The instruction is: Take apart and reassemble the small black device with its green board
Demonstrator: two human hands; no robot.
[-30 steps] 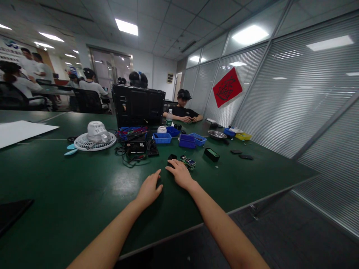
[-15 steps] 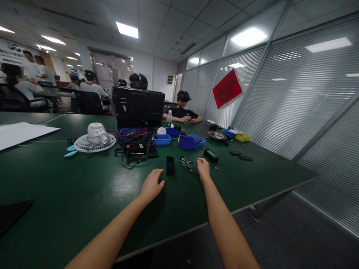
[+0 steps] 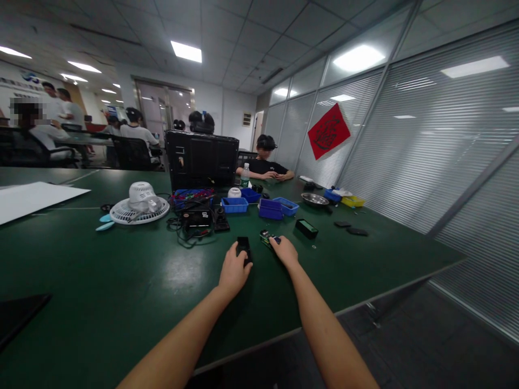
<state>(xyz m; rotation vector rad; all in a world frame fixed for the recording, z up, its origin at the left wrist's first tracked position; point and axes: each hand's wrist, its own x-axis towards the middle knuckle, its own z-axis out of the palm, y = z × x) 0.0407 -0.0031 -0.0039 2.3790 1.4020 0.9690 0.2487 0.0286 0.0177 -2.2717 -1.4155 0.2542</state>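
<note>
My left hand is closed around the near end of a small black open box, which is on the green table. Its thumb lies on the right side of the box and its fingers on the left. My right hand has its fingers closed on the right end of a small circuit board assembly. The fingers hide part of that board. Beyond my right hand lies a second black case with a green inside, touched by neither hand.
Behind are blue bins, tangled cables with a black device, and a black panel standing upright. A white fan part lies left, a metal bowl right. A person sits across the table.
My left hand has moved right and taken hold of the black box. My right hand has moved left onto the circuit board assembly and gripped its end.
</note>
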